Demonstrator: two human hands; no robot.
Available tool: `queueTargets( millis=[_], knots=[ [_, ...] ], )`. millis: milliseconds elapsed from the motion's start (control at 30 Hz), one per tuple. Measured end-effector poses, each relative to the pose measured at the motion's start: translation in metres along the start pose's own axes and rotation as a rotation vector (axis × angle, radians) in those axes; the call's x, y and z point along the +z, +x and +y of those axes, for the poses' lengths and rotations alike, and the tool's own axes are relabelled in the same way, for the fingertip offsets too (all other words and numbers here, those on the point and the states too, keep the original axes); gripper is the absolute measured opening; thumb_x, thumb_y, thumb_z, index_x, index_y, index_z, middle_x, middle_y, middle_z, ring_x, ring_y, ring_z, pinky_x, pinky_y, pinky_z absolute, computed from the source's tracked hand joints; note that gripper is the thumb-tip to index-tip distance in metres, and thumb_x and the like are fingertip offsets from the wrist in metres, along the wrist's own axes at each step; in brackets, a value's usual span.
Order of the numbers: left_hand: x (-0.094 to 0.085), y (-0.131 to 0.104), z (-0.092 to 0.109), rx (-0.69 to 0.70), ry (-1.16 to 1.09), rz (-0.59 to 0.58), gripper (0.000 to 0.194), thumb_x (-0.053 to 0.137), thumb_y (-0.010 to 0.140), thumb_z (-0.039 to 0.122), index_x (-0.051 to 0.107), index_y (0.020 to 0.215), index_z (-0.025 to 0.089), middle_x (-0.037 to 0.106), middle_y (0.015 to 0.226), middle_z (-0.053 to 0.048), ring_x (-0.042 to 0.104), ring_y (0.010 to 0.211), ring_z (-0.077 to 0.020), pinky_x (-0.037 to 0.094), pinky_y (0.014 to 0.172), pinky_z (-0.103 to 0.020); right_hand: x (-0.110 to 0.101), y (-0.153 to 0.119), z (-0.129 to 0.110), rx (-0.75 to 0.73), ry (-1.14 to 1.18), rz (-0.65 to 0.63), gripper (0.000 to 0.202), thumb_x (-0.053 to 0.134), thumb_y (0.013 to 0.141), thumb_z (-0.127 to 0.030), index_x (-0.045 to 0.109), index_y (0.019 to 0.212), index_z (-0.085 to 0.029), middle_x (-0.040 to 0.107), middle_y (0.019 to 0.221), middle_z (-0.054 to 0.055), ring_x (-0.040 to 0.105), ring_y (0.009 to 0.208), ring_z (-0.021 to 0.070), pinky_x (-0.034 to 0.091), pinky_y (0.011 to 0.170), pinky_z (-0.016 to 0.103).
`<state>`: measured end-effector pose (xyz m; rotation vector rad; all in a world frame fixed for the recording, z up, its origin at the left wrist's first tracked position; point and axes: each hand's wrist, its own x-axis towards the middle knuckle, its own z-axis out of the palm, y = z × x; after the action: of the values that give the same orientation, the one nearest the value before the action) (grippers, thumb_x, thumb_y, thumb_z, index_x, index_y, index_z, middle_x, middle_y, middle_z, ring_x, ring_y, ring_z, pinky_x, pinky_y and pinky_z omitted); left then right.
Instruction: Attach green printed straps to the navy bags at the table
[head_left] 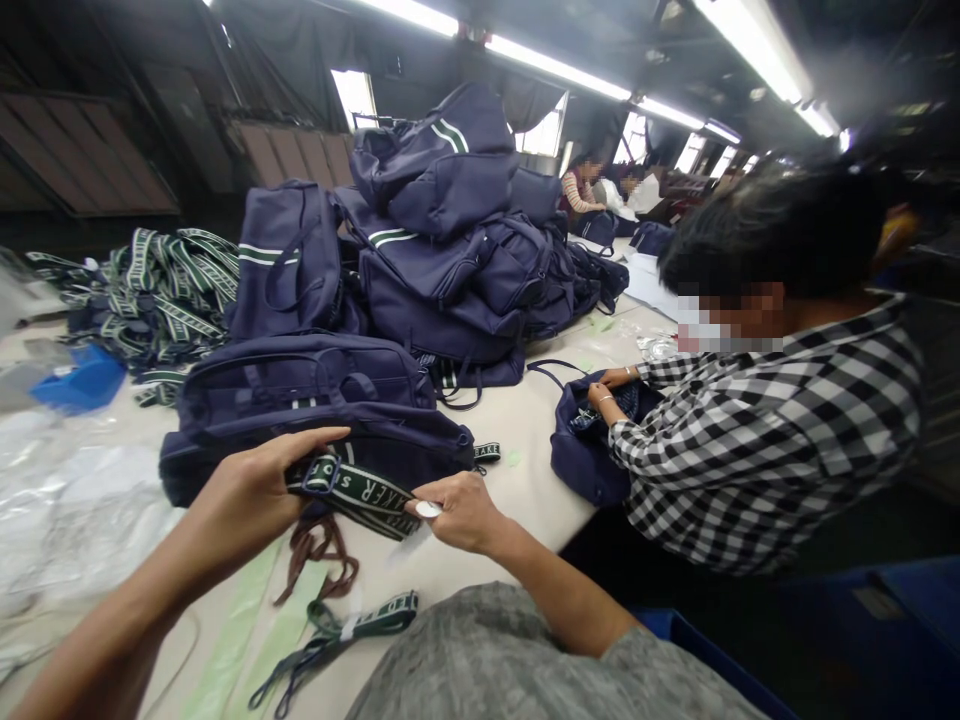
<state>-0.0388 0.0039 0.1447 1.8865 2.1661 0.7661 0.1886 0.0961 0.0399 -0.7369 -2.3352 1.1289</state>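
A green-and-navy lettered strap (367,497) is stretched between my two hands, above the table's near edge. My left hand (259,485) is closed on the strap's buckle end, with the index finger stretched out over it. The strap's other end is pinched in my right hand (461,510), along with a small white round piece (428,509) at the thumb. Just behind them lie navy bags (315,380). Below, a second lettered strap (375,615) is bundled with a white band, beside a tangled brown cord (322,555).
Navy bags (442,180) are piled high behind. A heap of lettered straps (165,290) and a blue tray (79,378) stand at left, above clear plastic bags (82,510). At right, a person in a checked shirt (765,430) handles a navy bag (585,450).
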Motion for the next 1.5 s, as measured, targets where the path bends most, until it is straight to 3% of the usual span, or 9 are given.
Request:
queueTargets(
  millis=[133, 367, 633, 833, 933, 1067, 1167, 1367, 1500],
  knots=[
    [-0.009, -0.002, -0.002, -0.08, -0.01, 0.115, 0.057, 0.049, 0.059, 0.026, 0.07, 0.112, 0.023, 0.074, 0.102, -0.002, 0.068, 0.094, -0.0237, 0.05, 0.089, -0.03, -0.011, 0.003, 0.007, -0.012, -0.071, 0.03, 0.032, 0.055, 0.086, -0.029, 0.054, 0.057, -0.016, 0.05, 0.059, -0.002, 0.039, 0.059, 0.0097, 0.023, 0.057, 0.026],
    [-0.029, 0.002, 0.026, -0.234, -0.16, 0.15, 0.062, 0.052, 0.05, 0.033, 0.072, 0.108, 0.023, 0.075, 0.092, 0.0, 0.068, 0.086, -0.0237, 0.05, 0.087, -0.031, 0.001, 0.016, 0.021, 0.094, 0.461, -0.142, 0.042, 0.065, 0.078, -0.046, 0.049, 0.055, -0.015, 0.034, 0.056, -0.005, 0.032, 0.055, 0.0074, 0.024, 0.051, 0.022],
    [-0.027, 0.003, 0.029, -0.339, -0.422, 0.232, 0.06, 0.066, 0.051, 0.033, 0.07, 0.109, 0.02, 0.073, 0.099, -0.004, 0.066, 0.084, -0.0204, 0.051, 0.07, -0.025, 0.037, 0.024, 0.021, 0.32, 0.793, -0.234, 0.043, 0.081, 0.058, -0.051, 0.063, 0.069, -0.013, 0.047, 0.051, -0.006, 0.038, 0.049, 0.0064, 0.028, 0.047, 0.021],
    [-0.022, 0.006, 0.046, -0.345, -0.611, 0.194, 0.055, 0.074, 0.049, 0.026, 0.072, 0.103, 0.017, 0.074, 0.097, -0.005, 0.066, 0.079, -0.0165, 0.051, 0.064, -0.019, 0.038, 0.028, 0.012, 0.301, 0.976, -0.227, 0.053, 0.089, 0.051, -0.037, 0.062, 0.091, -0.015, 0.048, 0.056, -0.009, 0.039, 0.049, 0.0047, 0.03, 0.047, 0.018],
    [-0.022, 0.008, 0.056, -0.331, -0.69, 0.143, 0.054, 0.074, 0.047, 0.021, 0.072, 0.101, 0.017, 0.074, 0.092, -0.005, 0.065, 0.072, -0.0154, 0.051, 0.059, -0.019, 0.023, 0.034, 0.008, 0.233, 0.97, -0.371, 0.064, 0.089, 0.054, -0.033, 0.06, 0.108, -0.017, 0.046, 0.057, -0.011, 0.038, 0.05, 0.0047, 0.029, 0.048, 0.018],
    [-0.023, 0.015, 0.06, -0.284, -0.684, 0.062, 0.053, 0.07, 0.05, 0.013, 0.072, 0.103, 0.019, 0.074, 0.094, -0.004, 0.067, 0.075, -0.0151, 0.052, 0.06, -0.018, 0.009, 0.044, 0.004, 0.116, 0.826, -0.671, 0.043, 0.088, 0.055, -0.036, 0.064, 0.083, -0.013, 0.049, 0.057, -0.008, 0.038, 0.049, 0.0052, 0.028, 0.046, 0.021],
    [-0.022, 0.021, 0.051, -0.263, -0.701, 0.077, 0.05, 0.074, 0.055, 0.015, 0.071, 0.104, 0.019, 0.073, 0.095, -0.004, 0.065, 0.071, -0.013, 0.051, 0.059, -0.017, 0.004, 0.046, -0.003, 0.06, 0.805, -0.688, 0.036, 0.086, 0.057, -0.037, 0.064, 0.072, -0.012, 0.047, 0.053, -0.007, 0.038, 0.047, 0.0051, 0.027, 0.045, 0.022],
    [0.016, 0.018, 0.016, -0.404, -0.934, 0.262, 0.048, 0.082, 0.063, 0.039, 0.066, 0.102, 0.018, 0.07, 0.085, -0.001, 0.061, 0.063, -0.0106, 0.049, 0.056, -0.018, -0.011, 0.036, -0.025, 0.013, 1.056, -0.422, 0.032, 0.086, 0.057, -0.032, 0.065, 0.068, -0.011, 0.051, 0.057, -0.004, 0.038, 0.048, 0.006, 0.028, 0.045, 0.023],
    [0.064, -0.002, 0.018, -0.482, -1.002, 0.093, 0.05, 0.065, 0.076, 0.058, 0.059, 0.108, 0.019, 0.069, 0.076, -0.003, 0.065, 0.064, -0.0197, 0.052, 0.054, -0.028, -0.018, 0.04, -0.029, 0.058, 1.169, -0.353, 0.033, 0.087, 0.055, -0.029, 0.06, 0.064, -0.012, 0.047, 0.055, -0.005, 0.036, 0.047, 0.0047, 0.026, 0.043, 0.021]
  ],
)
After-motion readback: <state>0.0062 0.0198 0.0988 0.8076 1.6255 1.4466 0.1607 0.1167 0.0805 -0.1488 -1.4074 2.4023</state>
